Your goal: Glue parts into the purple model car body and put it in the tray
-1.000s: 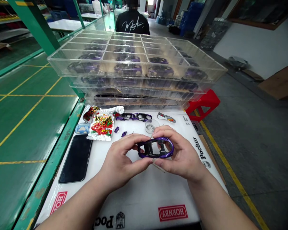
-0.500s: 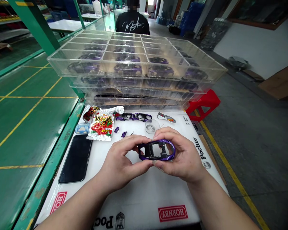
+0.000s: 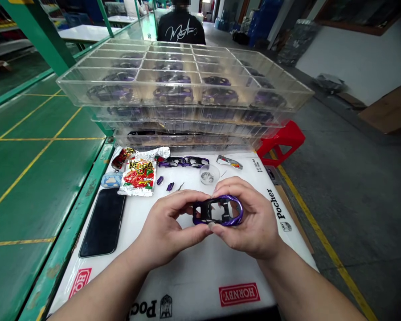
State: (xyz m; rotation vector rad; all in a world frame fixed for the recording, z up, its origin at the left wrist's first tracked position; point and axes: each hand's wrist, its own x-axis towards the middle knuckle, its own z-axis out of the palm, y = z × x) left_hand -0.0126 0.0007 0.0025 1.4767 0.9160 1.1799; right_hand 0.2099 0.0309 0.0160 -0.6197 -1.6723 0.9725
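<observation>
A purple and black toy car body shell (image 3: 234, 219) is held up over the white table, its window and roof openings facing me. My left hand (image 3: 169, 227) pinches its left end between thumb and fingers. Around the right end, my right hand (image 3: 250, 218) is closed, with the thumb along the lower edge. Beyond the hands lie two small purple parts (image 3: 170, 186) and a thin pointed tool (image 3: 181, 186). A clear round dish (image 3: 209, 175) with tiny pieces stands behind my right hand. More purple car shells (image 3: 196, 162) lie farther back.
Stacked clear compartment trays (image 3: 183, 96) with purple car shells fill the table's far end. At left are snack packets (image 3: 138, 177), a blue-white case (image 3: 111, 179) and a phone (image 3: 103, 223). A small silver packet (image 3: 229, 162) lies at back right, near a red stool (image 3: 282, 142). A person (image 3: 181, 26) sits beyond.
The car shell has tilted slightly in my hands, and my right thumb has shifted a little left along its lower edge. The whole view has shifted slightly.
</observation>
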